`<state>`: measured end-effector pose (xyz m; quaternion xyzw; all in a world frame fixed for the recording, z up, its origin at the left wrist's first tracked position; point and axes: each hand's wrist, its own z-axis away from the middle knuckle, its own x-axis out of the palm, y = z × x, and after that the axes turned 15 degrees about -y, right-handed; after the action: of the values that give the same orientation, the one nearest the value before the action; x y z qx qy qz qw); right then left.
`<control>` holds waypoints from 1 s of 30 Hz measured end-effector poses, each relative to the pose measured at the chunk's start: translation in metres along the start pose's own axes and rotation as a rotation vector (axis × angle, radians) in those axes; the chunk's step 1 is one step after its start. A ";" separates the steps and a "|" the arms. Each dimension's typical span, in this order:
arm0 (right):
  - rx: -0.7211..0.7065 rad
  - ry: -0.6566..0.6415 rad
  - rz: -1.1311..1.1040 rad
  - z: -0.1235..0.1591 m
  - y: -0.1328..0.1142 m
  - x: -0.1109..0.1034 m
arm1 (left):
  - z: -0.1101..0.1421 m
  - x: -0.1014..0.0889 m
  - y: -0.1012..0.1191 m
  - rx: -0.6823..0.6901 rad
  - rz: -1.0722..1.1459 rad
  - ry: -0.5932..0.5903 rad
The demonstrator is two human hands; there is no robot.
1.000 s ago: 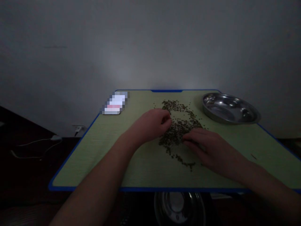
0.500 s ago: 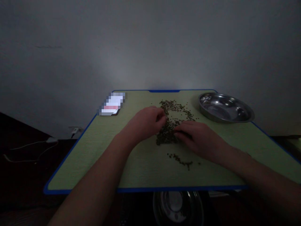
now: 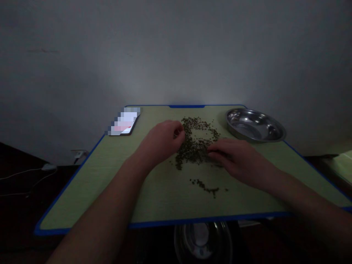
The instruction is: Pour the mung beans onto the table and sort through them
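A blue-edged, pale green table (image 3: 110,190) carries scattered dark grains (image 3: 192,148), a phone (image 3: 125,123) and a metal basin (image 3: 254,126).

The left grip (image 3: 177,135) is curled at the left edge of the beans (image 3: 194,148), its fingertips close together. The right grip (image 3: 213,151) is at their right side, thumb and fingers near each other. Just in front of both grips, nearer the viewer, lies a small curved trail (image 3: 205,187). Beyond the right grip, to its right, a steel bowl (image 3: 254,126) sits on the bench (image 3: 104,190); beyond the left grip, to its left, lies a phone (image 3: 125,121).
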<state>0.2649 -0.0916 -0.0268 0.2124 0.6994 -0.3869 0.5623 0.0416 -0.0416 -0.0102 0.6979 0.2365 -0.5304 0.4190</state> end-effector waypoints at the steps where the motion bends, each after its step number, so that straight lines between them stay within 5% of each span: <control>1: 0.010 -0.004 -0.035 0.005 -0.001 -0.001 | 0.000 0.000 0.000 0.002 0.000 0.000; 9: 0.010 -0.152 -0.177 0.006 -0.010 -0.001 | 0.000 0.001 -0.002 0.003 0.002 -0.014; 18: 0.091 -0.076 -0.147 0.015 0.015 -0.014 | 0.001 0.001 -0.003 0.021 0.001 -0.020; 30: 0.069 -0.096 -0.144 0.012 0.015 -0.010 | -0.001 0.001 -0.003 0.001 -0.005 -0.050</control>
<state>0.2866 -0.0906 -0.0225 0.1620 0.6713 -0.4598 0.5583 0.0398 -0.0395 -0.0122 0.6839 0.2276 -0.5491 0.4232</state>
